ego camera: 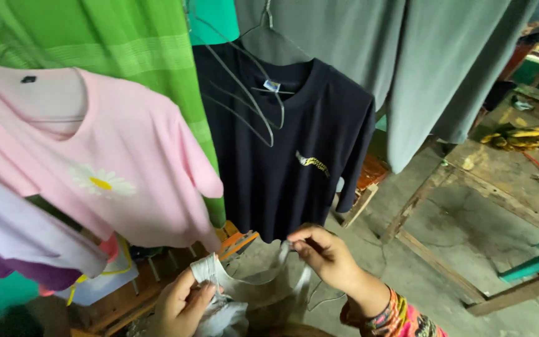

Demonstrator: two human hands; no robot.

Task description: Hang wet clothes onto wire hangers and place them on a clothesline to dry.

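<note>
Right hand (325, 253), sleeve in a bright pattern at the wrist: fingertips pinched shut on the edge of a pale grey-white garment (244, 284), near the bottom centre of the view. Left hand (182, 306), lower left of it: fingers closed around a bunched part of the same garment, at a ribbed, rolled edge. Cloth runs slack between the two hands, sagging in a shallow curve; a thin wire hanger (319, 298) shows just below the right hand, touching or just beside the cloth, cannot tell which.

Above the hands, hanging on a line:
- dark navy T-shirt (288, 156) on wire hangers, small yellow mark on its chest, hem just above the right hand.
- pink T-shirt (126, 162) with a daisy print, to the left.
- green cloth (120, 43) behind the pink one.
- grey cloth (432, 68), upper right.

Right side: rough wooden table (500, 168) with a bunch of bananas (519, 137) on it. Concrete floor (450, 231) below.
</note>
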